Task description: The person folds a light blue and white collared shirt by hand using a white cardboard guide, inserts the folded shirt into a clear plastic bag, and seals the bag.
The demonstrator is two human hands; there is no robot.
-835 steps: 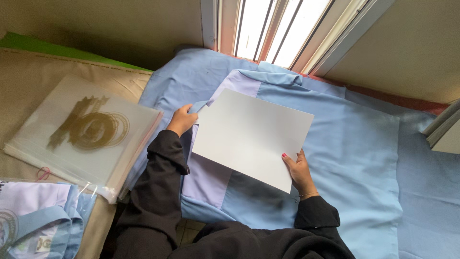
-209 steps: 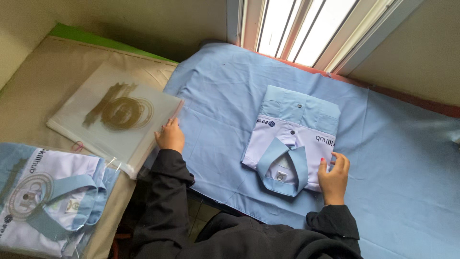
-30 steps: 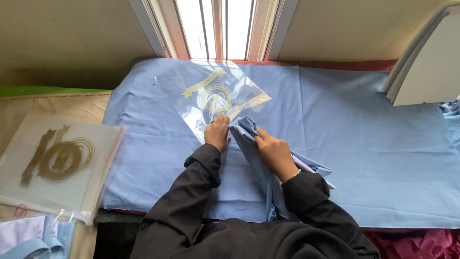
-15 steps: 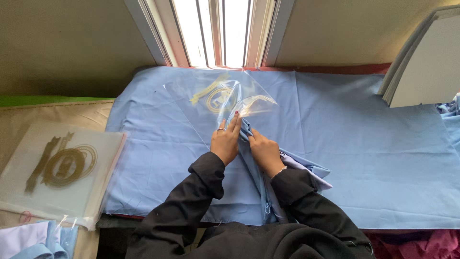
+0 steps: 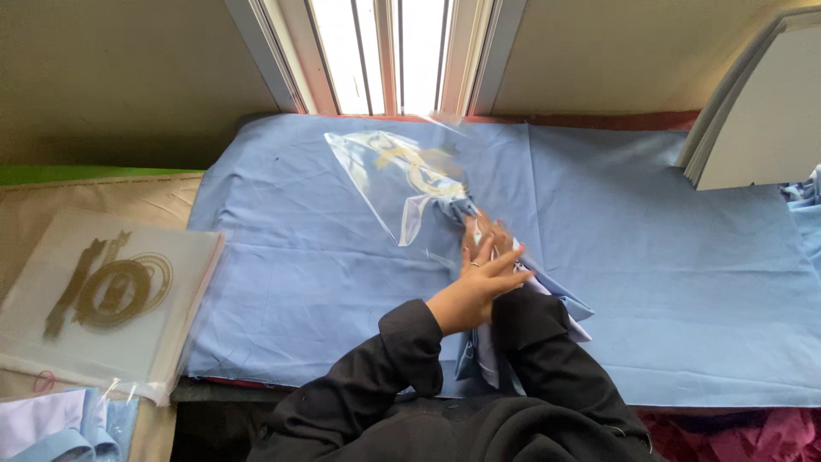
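A clear plastic bag (image 5: 395, 175) with a gold print stands up off the blue cloth (image 5: 282, 257), its mouth toward me. A folded light-blue shirt (image 5: 560, 301) sits at the bag's mouth, its front end inside the plastic. My left hand (image 5: 475, 289) reaches across and holds the bag's mouth edge against the shirt. My right hand (image 5: 489, 233) is mostly hidden behind the left. Its fingertips show through the plastic, gripping the shirt's front end. Both black sleeves meet at the bottom middle.
A stack of clear printed bags (image 5: 107, 301) lies on the beige surface at left. Folded shirts (image 5: 51, 428) sit at the bottom left corner. White card sheets (image 5: 761, 111) are stacked at upper right. A window (image 5: 385, 51) is straight ahead, and pink fabric (image 5: 727, 432) is at bottom right.
The bag has swung left and opened wider, and both hands have pushed forward to the right. The shirt's front end has gone further into the bag's mouth.
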